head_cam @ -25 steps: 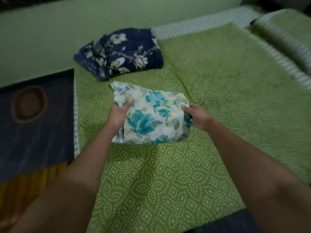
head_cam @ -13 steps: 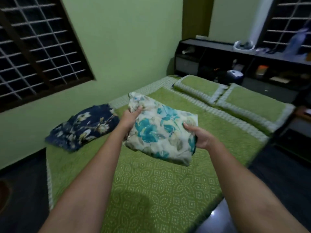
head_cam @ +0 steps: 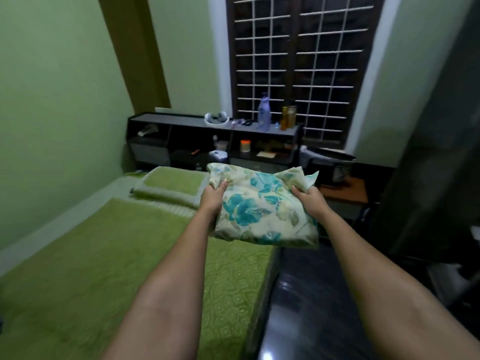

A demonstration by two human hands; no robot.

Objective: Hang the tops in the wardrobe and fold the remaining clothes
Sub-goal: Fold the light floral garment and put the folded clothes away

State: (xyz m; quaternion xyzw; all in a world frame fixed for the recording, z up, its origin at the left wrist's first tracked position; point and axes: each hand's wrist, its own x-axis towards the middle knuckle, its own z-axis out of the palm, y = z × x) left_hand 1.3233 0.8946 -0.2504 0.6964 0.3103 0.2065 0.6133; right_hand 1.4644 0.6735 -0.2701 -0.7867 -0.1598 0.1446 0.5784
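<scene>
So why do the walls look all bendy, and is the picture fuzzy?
In the head view, the wide lens bends the window frame and walls outward; the light is dim and greenish; the folded floral cloth and both hands, left hand and right hand, look slightly soft; the dark floor shows small glare spots.

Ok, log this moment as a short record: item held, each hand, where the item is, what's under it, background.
item: folded floral cloth, cream with teal flowers
left hand: left hand grips the cloth's left edge
right hand: right hand grips its right edge
position: held up in the air, over the bed's right edge
below: bed with green cover, dark floor beside it
background: pillow, dark shelf with a bottle, barred window
</scene>
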